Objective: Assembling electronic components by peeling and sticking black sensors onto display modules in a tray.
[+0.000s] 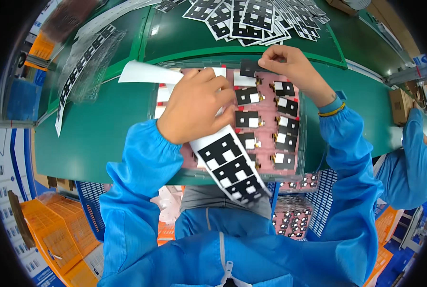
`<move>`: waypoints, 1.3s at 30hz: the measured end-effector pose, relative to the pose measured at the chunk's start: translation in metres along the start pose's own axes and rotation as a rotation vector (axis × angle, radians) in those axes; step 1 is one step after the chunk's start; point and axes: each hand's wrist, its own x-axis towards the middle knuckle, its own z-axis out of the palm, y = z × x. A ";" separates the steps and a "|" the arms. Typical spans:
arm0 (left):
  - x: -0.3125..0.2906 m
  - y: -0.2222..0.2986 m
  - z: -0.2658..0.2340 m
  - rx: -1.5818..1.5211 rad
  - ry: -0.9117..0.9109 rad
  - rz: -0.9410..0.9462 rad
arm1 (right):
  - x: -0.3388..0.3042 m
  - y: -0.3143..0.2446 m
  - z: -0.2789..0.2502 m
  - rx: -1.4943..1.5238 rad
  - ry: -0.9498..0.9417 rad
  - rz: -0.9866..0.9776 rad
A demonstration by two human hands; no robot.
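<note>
My left hand [199, 103] grips a long white backing strip [232, 167] that carries black square stickers and hangs down over the table's near edge; its peeled white end [146, 72] sticks out to the left. My right hand [290, 64] pinches one small black sticker [248, 68] above the far edge of a pink tray [266, 131]. The tray lies on the green table [94, 129] and holds rows of small black-and-white parts with gold tabs. Both sleeves are blue, and a blue and yellow band sits on my right wrist.
A heap of black-and-white sticker sheets [256, 19] lies at the far side of the table. Clear plastic strips [86, 62] lie at the far left. Orange crates [55, 234] stand at lower left, a blue basket of parts [295, 217] under the table. Another person's blue sleeve [410, 162] is at right.
</note>
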 end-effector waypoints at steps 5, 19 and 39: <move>-0.003 -0.007 0.011 -0.053 -0.045 -0.104 | 0.012 0.002 0.011 0.082 -0.040 0.119; -0.005 -0.011 0.012 -0.051 -0.098 -0.201 | 0.018 0.006 0.010 -0.022 -0.100 0.152; -0.006 -0.012 0.016 -0.070 -0.084 -0.193 | 0.017 0.010 0.011 -0.050 -0.101 0.144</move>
